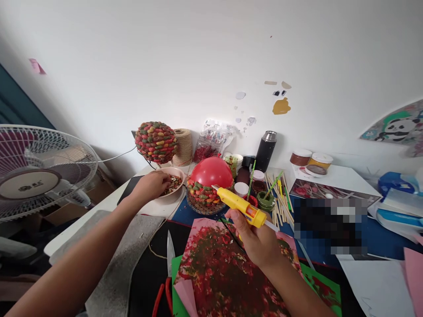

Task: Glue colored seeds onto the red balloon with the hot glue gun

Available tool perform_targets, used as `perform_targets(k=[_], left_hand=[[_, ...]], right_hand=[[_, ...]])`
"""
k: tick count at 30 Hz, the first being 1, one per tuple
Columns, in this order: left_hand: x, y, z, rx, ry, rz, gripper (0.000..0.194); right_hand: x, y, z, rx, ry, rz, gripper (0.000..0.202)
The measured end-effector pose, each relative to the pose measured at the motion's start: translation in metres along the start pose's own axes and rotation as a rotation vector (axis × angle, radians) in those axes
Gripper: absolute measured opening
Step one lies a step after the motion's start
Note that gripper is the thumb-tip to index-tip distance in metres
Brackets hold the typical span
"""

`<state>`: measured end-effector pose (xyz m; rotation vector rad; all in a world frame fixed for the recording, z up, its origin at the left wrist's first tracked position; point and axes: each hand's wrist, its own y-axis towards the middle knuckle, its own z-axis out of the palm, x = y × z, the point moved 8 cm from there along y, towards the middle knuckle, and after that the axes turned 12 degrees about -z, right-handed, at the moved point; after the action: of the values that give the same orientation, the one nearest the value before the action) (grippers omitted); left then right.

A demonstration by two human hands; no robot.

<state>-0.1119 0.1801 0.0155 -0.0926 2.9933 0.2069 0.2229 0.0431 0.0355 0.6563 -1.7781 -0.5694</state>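
My right hand (pixel 256 242) is wrapped round a yellow hot glue gun (pixel 243 206), its nozzle pointing left. The nozzle tip is close to a red balloon (pixel 212 172) whose lower part is covered with rows of small red, green and yellow shell-like pieces (pixel 204 193). This balloon rests on a round woven basket (pixel 206 208). Over at the left, my left hand (pixel 152 185) reaches into a pale bowl (pixel 174 198) of small mixed pieces. Its fingers are bent together, and whatever they pinch is hidden.
A finished-looking covered ball (pixel 156 142) stands behind the bowl, beside a twine spool (pixel 183 146). Open paint jars (pixel 266 201), sticks (pixel 280 193) and a black flask (pixel 266 151) stand at the back right. Scissors (pixel 169 255) lie beside paint-smeared paper (pixel 224 268). A fan (pixel 36 174) is at left.
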Motion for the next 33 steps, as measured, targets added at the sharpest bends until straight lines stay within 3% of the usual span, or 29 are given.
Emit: perform_targets(k=[9, 15, 18, 21, 27, 30, 33], left_hand=[[-0.006, 0.0, -0.001, 0.011, -0.034, -0.011, 0.017], [0.01, -0.008, -0.026, -0.084, -0.149, -0.186, 0.022], [0.004, -0.023, -0.039, -0.11, -0.27, -0.203, 0.031], [-0.027, -0.051, -0.041, -0.023, -0.627, -0.109, 0.038], [-0.138, -0.114, -0.024, 0.311, -1.121, 0.096, 0.027], [-0.18, -0.125, -0.012, 0.498, -1.331, 0.123, 0.032], [-0.2, -0.123, 0.002, 0.638, -1.505, 0.06, 0.043]], right_hand=[[0.009, 0.001, 0.003, 0.03, -0.048, -0.113, 0.037], [0.007, 0.001, 0.005, 0.03, -0.072, -0.11, 0.038], [0.006, 0.001, 0.006, 0.034, -0.083, -0.095, 0.04], [0.004, 0.001, 0.006, 0.035, -0.077, -0.067, 0.044], [-0.006, -0.001, 0.003, -0.029, 0.012, 0.045, 0.05], [-0.012, 0.0, -0.003, -0.117, 0.049, 0.075, 0.048], [-0.02, 0.001, -0.01, -0.182, 0.054, 0.131, 0.049]])
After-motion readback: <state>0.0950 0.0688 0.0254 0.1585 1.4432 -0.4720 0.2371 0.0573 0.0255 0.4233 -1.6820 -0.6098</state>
